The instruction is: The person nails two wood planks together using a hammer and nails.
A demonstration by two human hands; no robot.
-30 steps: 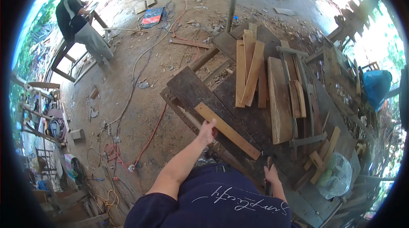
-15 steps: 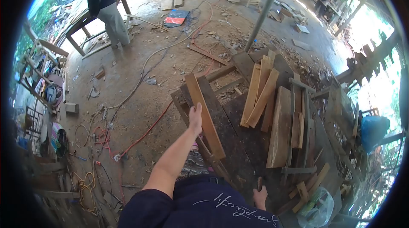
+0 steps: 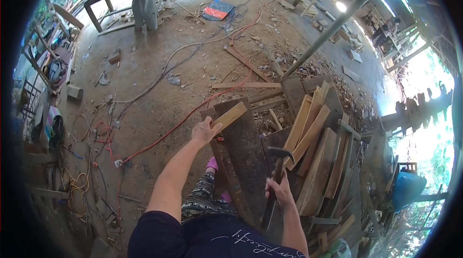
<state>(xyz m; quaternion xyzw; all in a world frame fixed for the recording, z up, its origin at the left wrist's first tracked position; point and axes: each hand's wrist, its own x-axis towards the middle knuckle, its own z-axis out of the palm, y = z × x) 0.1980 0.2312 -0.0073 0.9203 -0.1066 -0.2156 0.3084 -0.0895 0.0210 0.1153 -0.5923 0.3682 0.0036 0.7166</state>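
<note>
Fingers of the left hand clamp one end of a short pale wooden board, lifted above the dark plank desk. Right hand grips a dark-handled hammer raised; no striking appears begun, and pale planks lie stacked beside.

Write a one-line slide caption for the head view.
Left hand grips a pale wooden strip; right hand raises a hammer over the workbench.

Pale wooden slat: short, flat, raised end-on, tilted over dark plank. Hammer: dark head, probably clawed, handle upright above the counter.
</note>
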